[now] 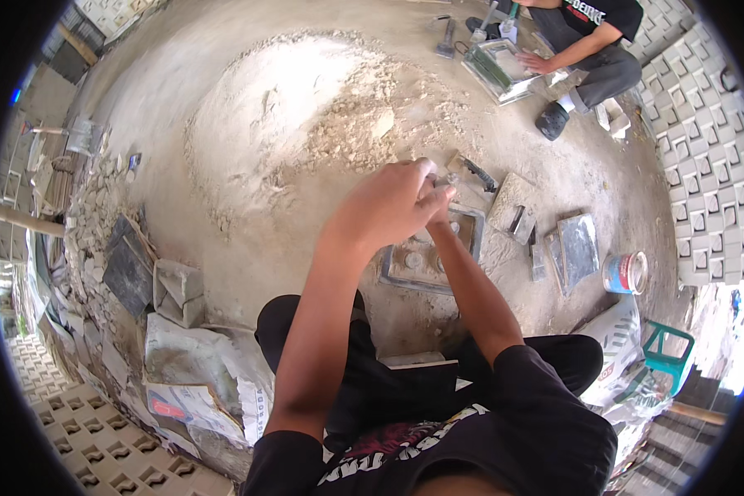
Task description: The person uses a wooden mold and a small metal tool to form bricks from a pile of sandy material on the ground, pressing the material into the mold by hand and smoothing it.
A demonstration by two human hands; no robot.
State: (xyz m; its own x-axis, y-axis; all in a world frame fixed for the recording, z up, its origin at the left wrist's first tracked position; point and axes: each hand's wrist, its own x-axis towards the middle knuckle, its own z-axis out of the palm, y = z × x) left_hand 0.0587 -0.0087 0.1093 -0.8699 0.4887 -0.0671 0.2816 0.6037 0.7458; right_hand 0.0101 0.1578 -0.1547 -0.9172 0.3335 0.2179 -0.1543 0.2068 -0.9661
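Note:
My left hand (391,201) and my right hand (438,201) meet in front of me, fingers curled and pressed together. Whatever lies between them, if anything, is hidden. Beneath them on the floor is a grey rectangular mould frame (416,287), with round raised knobs inside. My hands and forearms cover part of it. Just past my right hand lies a hand float with a black handle (479,176). Beside it, a second dusty flat block with a dark handle (515,217) rests on the ground.
A pale powder heap (289,99) spreads ahead. At upper right a co-worker's hand (536,62) rests on another mould frame (498,74). To my right are dark slabs (579,245), a bucket (625,274) and a green stool (668,354). Sacks (198,364) and rubble lie left.

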